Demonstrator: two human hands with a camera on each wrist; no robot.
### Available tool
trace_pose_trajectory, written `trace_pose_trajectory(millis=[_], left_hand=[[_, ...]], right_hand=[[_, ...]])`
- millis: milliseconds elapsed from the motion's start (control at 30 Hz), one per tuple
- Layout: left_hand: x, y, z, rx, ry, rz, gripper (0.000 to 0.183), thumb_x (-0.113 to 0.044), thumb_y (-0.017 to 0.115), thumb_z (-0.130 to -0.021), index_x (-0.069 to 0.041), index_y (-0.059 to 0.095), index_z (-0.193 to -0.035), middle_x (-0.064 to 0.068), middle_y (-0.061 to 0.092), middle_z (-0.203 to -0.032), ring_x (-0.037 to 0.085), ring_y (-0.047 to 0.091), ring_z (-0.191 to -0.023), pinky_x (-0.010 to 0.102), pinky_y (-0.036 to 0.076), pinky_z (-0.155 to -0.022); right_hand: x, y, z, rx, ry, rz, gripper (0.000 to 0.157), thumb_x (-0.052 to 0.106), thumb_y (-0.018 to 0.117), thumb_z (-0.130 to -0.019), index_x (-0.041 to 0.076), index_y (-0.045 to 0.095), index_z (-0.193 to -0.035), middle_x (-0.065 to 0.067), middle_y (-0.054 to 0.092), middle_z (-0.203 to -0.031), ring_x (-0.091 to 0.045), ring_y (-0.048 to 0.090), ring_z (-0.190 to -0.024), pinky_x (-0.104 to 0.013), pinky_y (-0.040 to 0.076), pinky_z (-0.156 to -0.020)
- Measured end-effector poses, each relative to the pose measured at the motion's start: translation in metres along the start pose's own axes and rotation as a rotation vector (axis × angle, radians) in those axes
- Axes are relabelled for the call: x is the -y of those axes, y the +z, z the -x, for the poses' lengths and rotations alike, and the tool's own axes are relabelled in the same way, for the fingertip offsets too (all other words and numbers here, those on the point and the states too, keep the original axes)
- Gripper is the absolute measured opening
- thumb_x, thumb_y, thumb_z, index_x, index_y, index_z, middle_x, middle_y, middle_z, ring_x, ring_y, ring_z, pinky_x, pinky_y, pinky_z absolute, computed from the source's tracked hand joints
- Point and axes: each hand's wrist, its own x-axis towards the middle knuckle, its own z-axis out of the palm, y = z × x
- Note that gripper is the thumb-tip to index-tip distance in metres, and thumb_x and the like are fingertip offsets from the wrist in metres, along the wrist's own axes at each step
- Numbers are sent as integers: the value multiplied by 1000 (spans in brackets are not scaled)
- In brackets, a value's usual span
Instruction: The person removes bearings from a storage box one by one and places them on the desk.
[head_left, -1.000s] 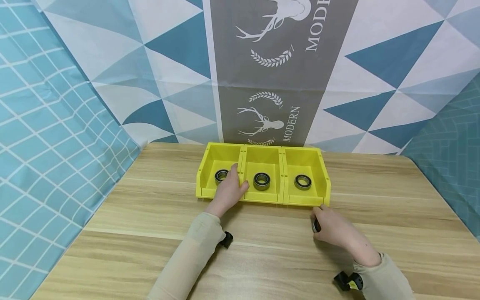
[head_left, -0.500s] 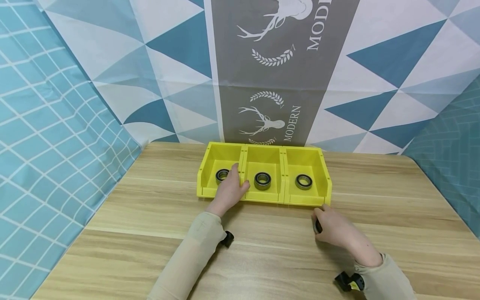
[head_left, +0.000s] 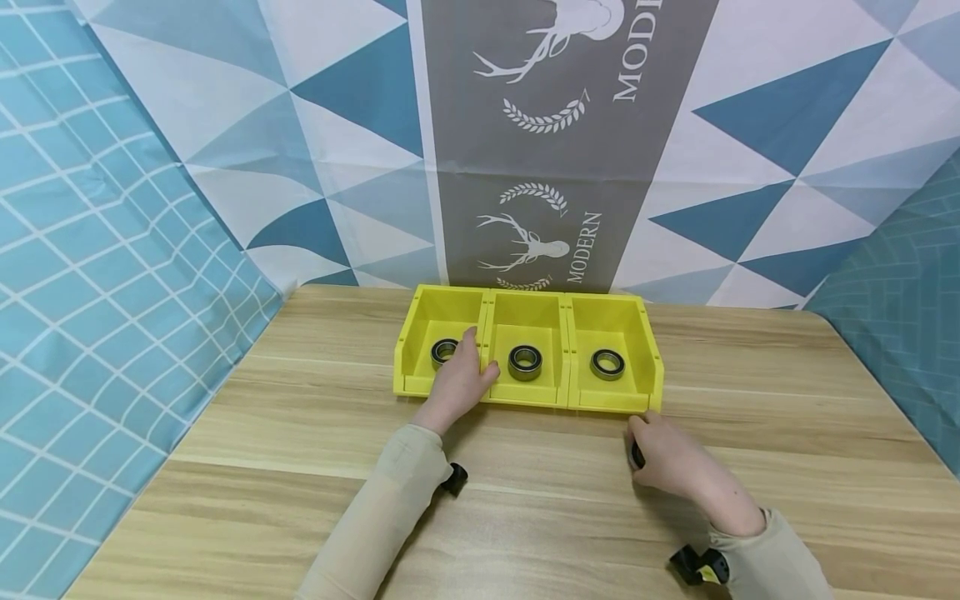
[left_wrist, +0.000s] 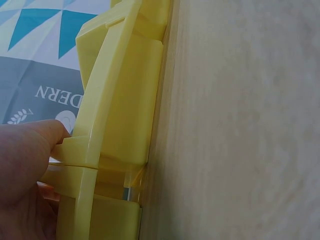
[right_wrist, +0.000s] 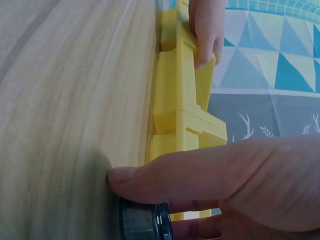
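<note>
A yellow three-compartment bin (head_left: pixel 527 313) stands on the table, with one ball bearing in each compartment: left bearing (head_left: pixel 437 359), middle bearing (head_left: pixel 525 375), right bearing (head_left: pixel 607 376). My left hand (head_left: pixel 459 383) grips the divider between the left and middle compartments, thumb on one side and fingers on the other; it partly covers the left bearing. Just before the bin's right front corner, my right hand (head_left: pixel 670 454) pinches another bearing (right_wrist: pixel 140 221) by its rim, on edge, low over the table. Whether that bearing touches the wood I cannot tell.
The wooden table (head_left: pixel 525 517) extends around the bin on both sides and in front. A patterned cloth (head_left: pixel 360 125) hangs directly behind the bin. Black wrist-worn devices (head_left: pixel 697 565) sit below both wrists.
Almost nothing: both hands keep their holds and places, with only a very slight shift of the right hand. The bin and the bearings inside it stay put.
</note>
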Motion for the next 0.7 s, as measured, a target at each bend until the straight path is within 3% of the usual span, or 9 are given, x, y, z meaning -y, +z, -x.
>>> trace_pose_trajectory(millis=[367,700], left_hand=[[1,1,0,1,-5,2,68,-30,51,-88,2,20,-140,22,44,-134,22,53,-64,41,49,-66],[0,2,0,-8,-8,-8,68,-29,52,-88,1,21,-140,22,44,-133,29,59,-79,45,49,-74]], right_hand=[[0,2,1,-2,-6,11,37,8,78,-59,5,54,-87,-9,49,-85,-20,47,-73,-36,42,-61],[1,1,1,9,13,7,39,8,78,-59,4,53,-89,-9,49,-86,-21,48,-76,-37,43,-65]])
